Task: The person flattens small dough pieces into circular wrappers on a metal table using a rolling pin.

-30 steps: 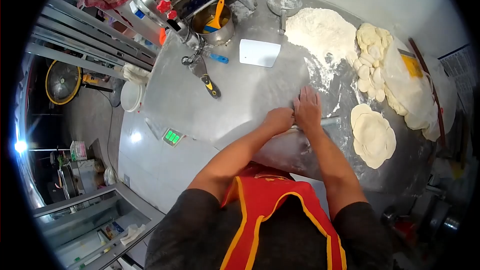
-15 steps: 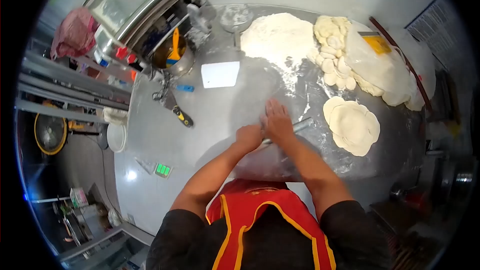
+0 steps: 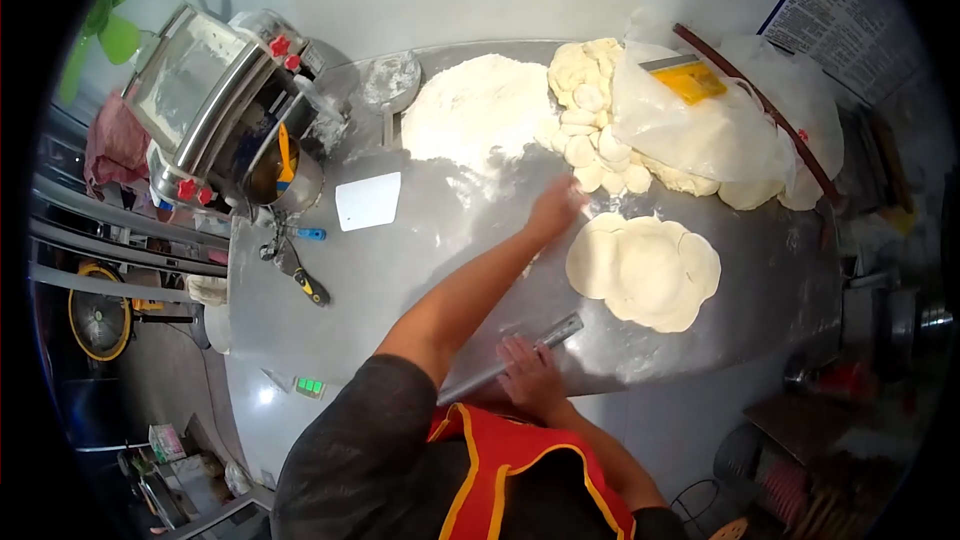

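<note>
My left hand (image 3: 560, 210) reaches across the metal table, its fingertips beside small flattened dough pieces (image 3: 606, 162); the fingers are blurred, and I cannot tell if they grip one. Near the front edge, my right hand (image 3: 532, 376) has its fingers over a grey metal rolling pin (image 3: 562, 331), holding it at a slant. Thin round dough sheets (image 3: 650, 270) lie overlapping in a pile to the right of both hands. Behind the small pieces sits a larger lump of dough (image 3: 583, 68), partly under clear plastic (image 3: 660, 120).
A flour heap (image 3: 478, 105) spreads along the back, with a floured sieve (image 3: 390, 82) beside it. At left are a white scraper (image 3: 368, 202), a black-and-yellow handled tool (image 3: 310, 286), a metal pot (image 3: 302, 185) with an orange brush, and a dough machine (image 3: 200, 90).
The view has turned. My left hand has left the rolling pin for the small dough pieces; my right hand has drawn back toward the front edge. The dough pile's left side looks broader.
</note>
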